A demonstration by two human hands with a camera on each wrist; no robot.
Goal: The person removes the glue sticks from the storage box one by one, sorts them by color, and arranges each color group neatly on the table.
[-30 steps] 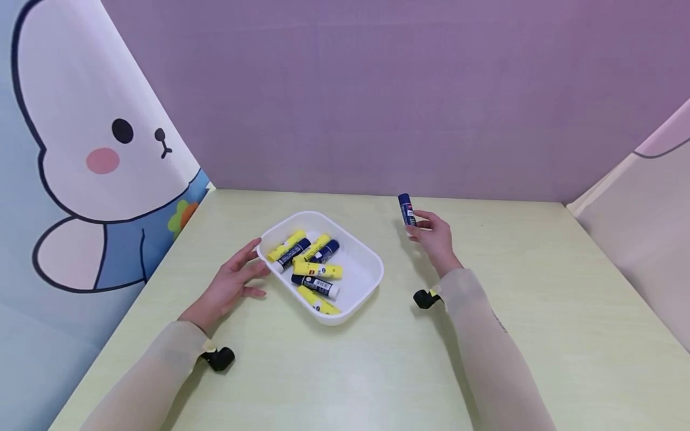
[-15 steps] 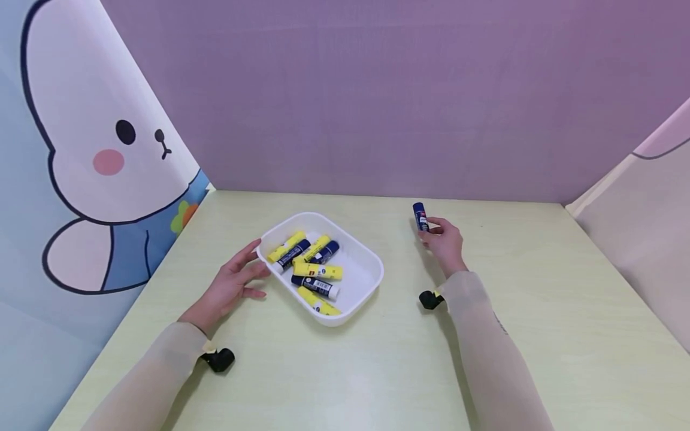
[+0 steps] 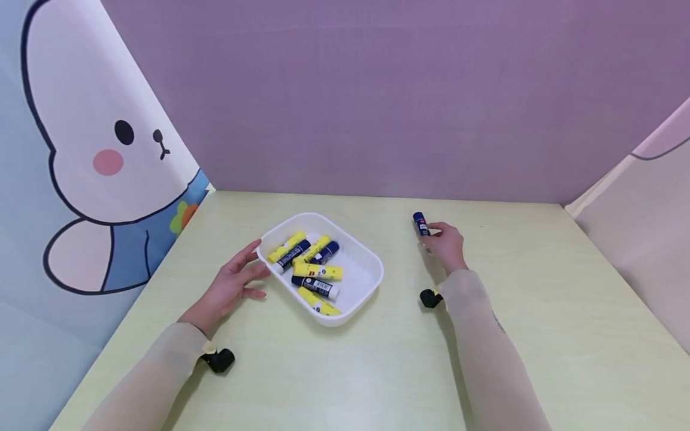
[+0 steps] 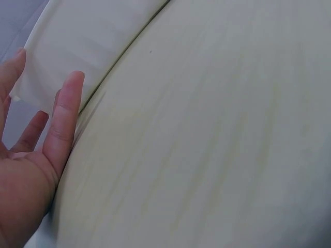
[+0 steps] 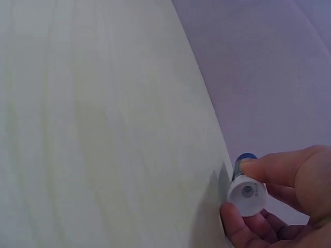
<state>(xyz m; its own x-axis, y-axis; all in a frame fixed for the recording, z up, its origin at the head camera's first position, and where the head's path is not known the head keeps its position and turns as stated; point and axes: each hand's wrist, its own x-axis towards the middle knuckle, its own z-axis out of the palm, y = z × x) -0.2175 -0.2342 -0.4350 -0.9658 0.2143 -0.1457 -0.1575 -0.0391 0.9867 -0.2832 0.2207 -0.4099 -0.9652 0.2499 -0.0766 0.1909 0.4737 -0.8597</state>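
Between thumb and fingers, my right hand [image 3: 446,246] pinches a dark blue glue stick [image 3: 420,222] over the far part of the table. Its white hollow base [image 5: 248,197] faces the camera in the right wrist view, where its blue cap end points away. Left of centre stands a white plastic tray [image 3: 360,272] with several yellow glue sticks [image 3: 318,271] and dark blue glue sticks [image 3: 315,286] lying loosely in its left half. My left hand [image 3: 226,293] rests at the tray's left side, fingers loosely extended; the fingertips at the rim are partly hidden.
The pale wooden table [image 3: 334,383] ends at a purple backdrop [image 3: 377,108] just beyond the right hand. A printed cartoon panel [image 3: 75,173] borders the left side, a pale panel [image 3: 647,227] the right. Small black wrist cameras [image 3: 218,360] hang at both sleeves.
My right hand has shifted slightly right, and the glue stick has come down closer to the table. The left hand and the tray have stayed in place.
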